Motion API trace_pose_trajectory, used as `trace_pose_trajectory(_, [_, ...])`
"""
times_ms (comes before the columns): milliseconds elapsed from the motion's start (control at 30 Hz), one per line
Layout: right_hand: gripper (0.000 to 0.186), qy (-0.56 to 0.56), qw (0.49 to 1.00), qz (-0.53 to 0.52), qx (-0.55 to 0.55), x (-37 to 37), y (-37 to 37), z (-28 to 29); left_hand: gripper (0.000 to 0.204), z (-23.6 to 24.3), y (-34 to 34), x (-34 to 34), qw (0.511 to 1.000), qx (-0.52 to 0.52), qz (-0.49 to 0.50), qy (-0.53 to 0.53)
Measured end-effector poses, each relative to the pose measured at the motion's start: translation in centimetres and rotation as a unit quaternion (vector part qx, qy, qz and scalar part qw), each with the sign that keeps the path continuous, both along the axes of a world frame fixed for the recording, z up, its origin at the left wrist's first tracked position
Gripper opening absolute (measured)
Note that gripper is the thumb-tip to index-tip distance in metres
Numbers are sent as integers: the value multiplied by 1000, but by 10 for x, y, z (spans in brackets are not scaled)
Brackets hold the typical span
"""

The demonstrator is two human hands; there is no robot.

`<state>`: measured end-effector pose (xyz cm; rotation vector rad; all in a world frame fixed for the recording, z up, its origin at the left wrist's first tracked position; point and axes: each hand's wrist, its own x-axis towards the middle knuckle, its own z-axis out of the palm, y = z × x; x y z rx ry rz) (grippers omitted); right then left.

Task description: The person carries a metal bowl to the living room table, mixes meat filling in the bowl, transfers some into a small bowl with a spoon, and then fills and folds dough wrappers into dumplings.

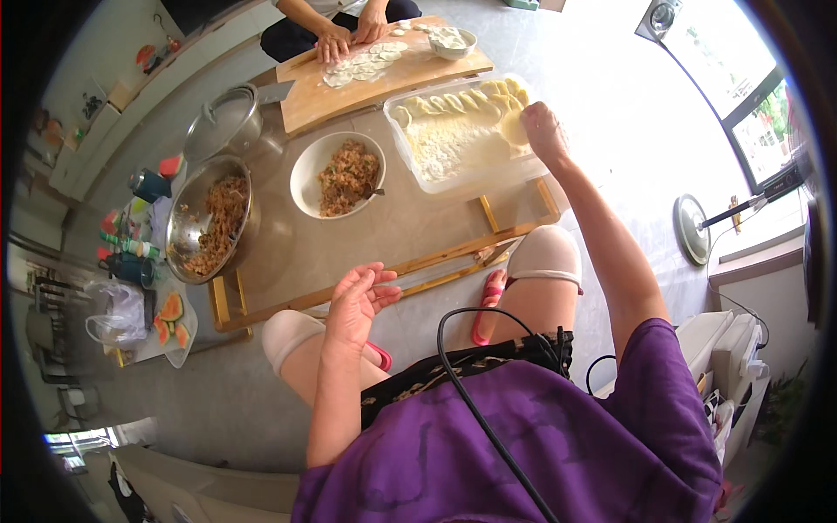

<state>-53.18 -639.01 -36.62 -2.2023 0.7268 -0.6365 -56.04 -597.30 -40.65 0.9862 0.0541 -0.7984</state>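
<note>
My right hand (546, 138) is at the right rim of a clear plastic box (453, 185), its fingers curled together. What they pinch, if anything, is hidden. Inside the box, a row of folded dumplings (453, 103) lies along the far side on white flour (449, 150). Pale yellowish pieces sit beside my right fingers. My left hand (356, 305) hovers over my lap, palm up, fingers spread, holding nothing. Ahead of it on the table stands a white bowl (301, 187) of minced filling (347, 179), with a utensil handle at its right side.
A steel basin (185, 254) of filling and a lidded pot (253, 131) stand at the left. Across the table, another person's hands (349, 39) work over flat dough rounds (366, 65) on a wooden board (305, 100). Watermelon slices (172, 307) lie left. A black cable (453, 370) crosses my lap.
</note>
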Motion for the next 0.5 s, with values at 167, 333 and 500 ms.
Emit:
trace_pose_trajectory(167, [22, -150, 987, 54, -27, 0, 7, 7, 24, 0, -5, 2, 1000, -4, -1, 4])
trace_pose_trajectory(333, [21, -93, 958, 228, 146, -4, 79, 31, 34, 12, -25, 10, 997, -71, 4, -12])
trace_pose_trajectory(500, [19, 13, 899, 390, 199, -29, 173, 43, 40, 37, -54, 10, 991, -130, 26, -28])
